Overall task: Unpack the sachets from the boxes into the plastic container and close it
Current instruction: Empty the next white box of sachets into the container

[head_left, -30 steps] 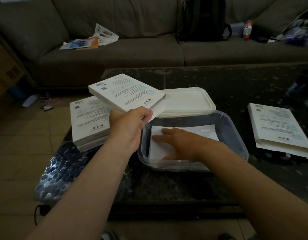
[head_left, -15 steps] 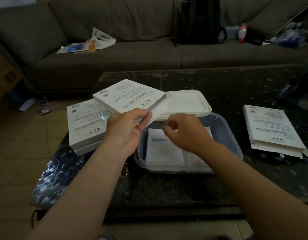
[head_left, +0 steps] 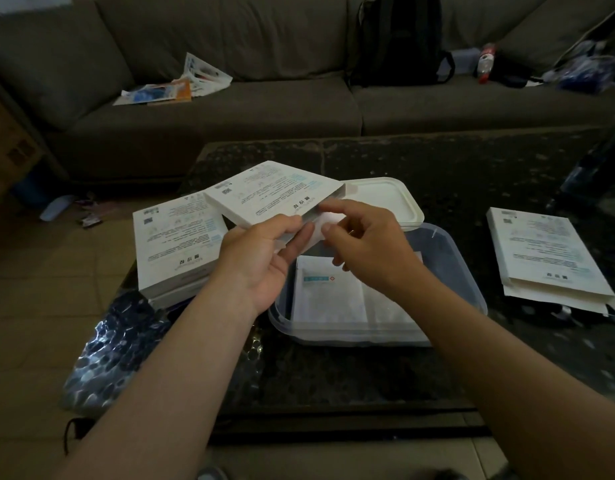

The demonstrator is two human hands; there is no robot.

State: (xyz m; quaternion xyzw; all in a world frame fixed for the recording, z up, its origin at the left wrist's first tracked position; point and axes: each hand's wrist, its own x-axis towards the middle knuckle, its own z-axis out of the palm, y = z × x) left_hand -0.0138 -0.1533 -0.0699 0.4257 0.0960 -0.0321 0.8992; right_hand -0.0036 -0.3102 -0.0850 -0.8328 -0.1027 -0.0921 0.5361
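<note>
Item: held box (head_left: 275, 194), white, printed face up, tilted above the far-left corner of the plastic container (head_left: 455, 258); its long axis runs from far left to near right, with the open mouth on the right-hand end. 1 sachet (head_left: 319, 224) shows as a pale edge at that mouth, partly hidden. Left hand (head_left: 261, 258): fingers curled round the box's near corner, gripping it from below. Right hand (head_left: 368, 247): the nearer of the 2 to the mouth, just right of it, thumb and forefinger brought together on the sachet edge. Judged step: drawing the sachet out rightward along the box's axis, then lowering it into the container directly beneath. Container: clear, open, on the worktop (head_left: 437, 161), holding flat white sachets (head_left: 328, 292). Lid (head_left: 382, 199): white, lying just behind the container. Left of it: stacked boxes (head_left: 178, 244). Well apart at right: flattened boxes (head_left: 548, 254). Near-left edge: bubble wrap (head_left: 112, 348). Beyond: sofa (head_left: 230, 112), backpack (head_left: 399, 39).
</note>
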